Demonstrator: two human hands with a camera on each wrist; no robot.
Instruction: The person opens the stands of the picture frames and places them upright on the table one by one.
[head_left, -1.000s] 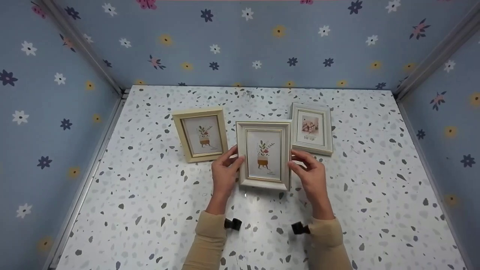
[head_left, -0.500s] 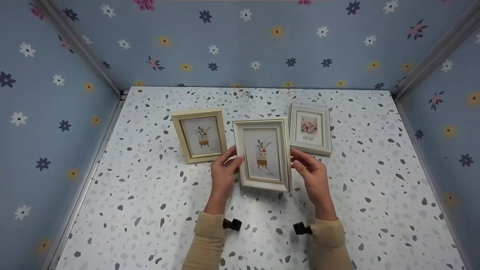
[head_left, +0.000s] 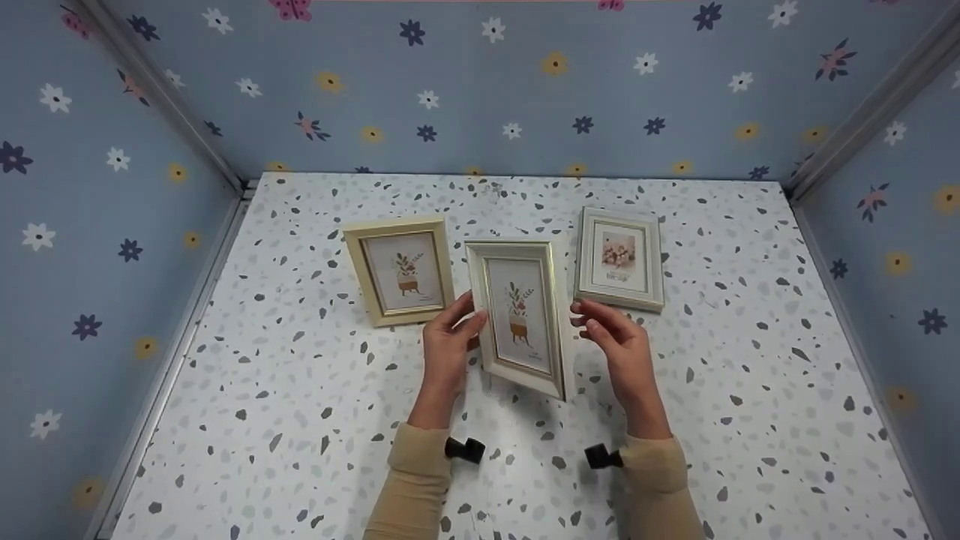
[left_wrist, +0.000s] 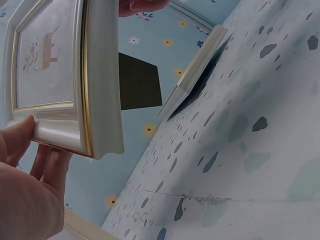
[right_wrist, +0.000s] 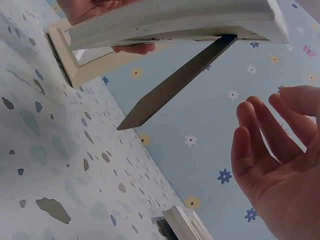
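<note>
A white picture frame (head_left: 519, 319) with gold trim and a potted-plant print is held up above the table, its right side swung toward the viewer. My left hand (head_left: 448, 341) pinches its left edge, thumb on the front and fingers behind. The dark support leg (right_wrist: 175, 85) stands out from its back in the right wrist view. My right hand (head_left: 619, 345) is apart from the frame, just off its right edge, with loosely bent fingers holding nothing. A cream picture frame (head_left: 364, 277) stands at the left. At the right lies a pale grey-white frame (head_left: 654, 259) with a pink picture.
The speckled white table (head_left: 300, 420) reaches back to a blue flowered wall (head_left: 480, 82). Similar side panels (head_left: 67, 285) flank it left and right. Black wrist mounts (head_left: 466, 450) stick out from both tan sleeves (head_left: 420, 465).
The white frame has turned, its right side coming nearer and its front angling away from square. My right hand has let go of its right edge. The other two frames stayed put.
</note>
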